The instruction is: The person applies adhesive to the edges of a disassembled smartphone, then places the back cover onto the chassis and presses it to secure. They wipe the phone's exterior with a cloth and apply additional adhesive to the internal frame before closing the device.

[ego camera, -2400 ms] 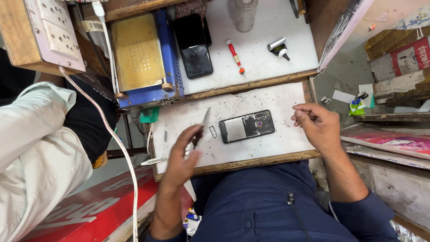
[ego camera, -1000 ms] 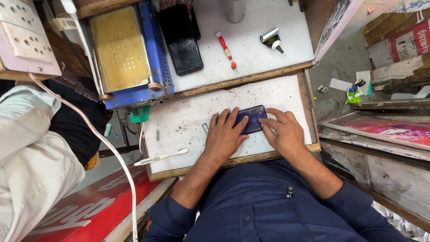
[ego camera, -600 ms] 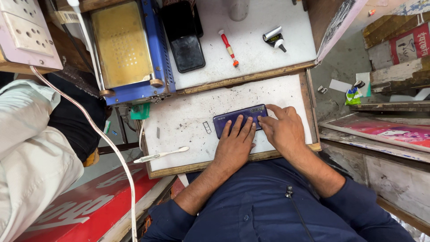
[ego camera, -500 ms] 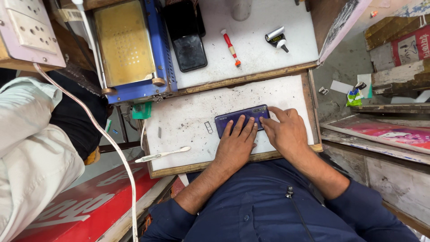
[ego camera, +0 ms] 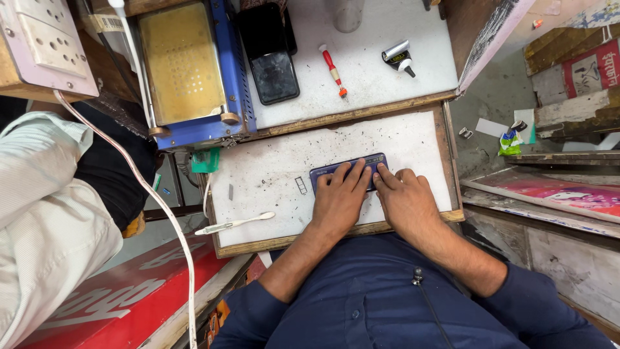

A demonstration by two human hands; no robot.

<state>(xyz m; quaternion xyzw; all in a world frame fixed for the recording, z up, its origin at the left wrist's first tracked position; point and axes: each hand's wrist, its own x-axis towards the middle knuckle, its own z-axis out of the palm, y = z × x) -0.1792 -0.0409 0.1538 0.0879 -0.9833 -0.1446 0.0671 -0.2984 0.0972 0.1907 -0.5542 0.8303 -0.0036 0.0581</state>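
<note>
Both hands press flat on a blue phone [ego camera: 349,170] that lies back side up on the lower white counter [ego camera: 271,187], near its far edge. The left hand [ego camera: 339,200] lies palm down with its fingers spread across the left and middle of the phone; the right hand [ego camera: 405,199] rests beside it, its fingertips on the phone's right end. Neither hand grips anything: the fingers are stretched out and pressing, and the two hands nearly touch.

Just left of the phone lies a small card tray [ego camera: 301,185], and nearer the front edge a white toothbrush [ego camera: 234,223]. On the upper counter sit a black phone [ego camera: 274,76], a red screwdriver [ego camera: 333,70], a small glue tube [ego camera: 398,57] and a blue heating machine [ego camera: 187,68] with a yellowish plate. At far left, another person's pale sleeve [ego camera: 45,213] shows.
</note>
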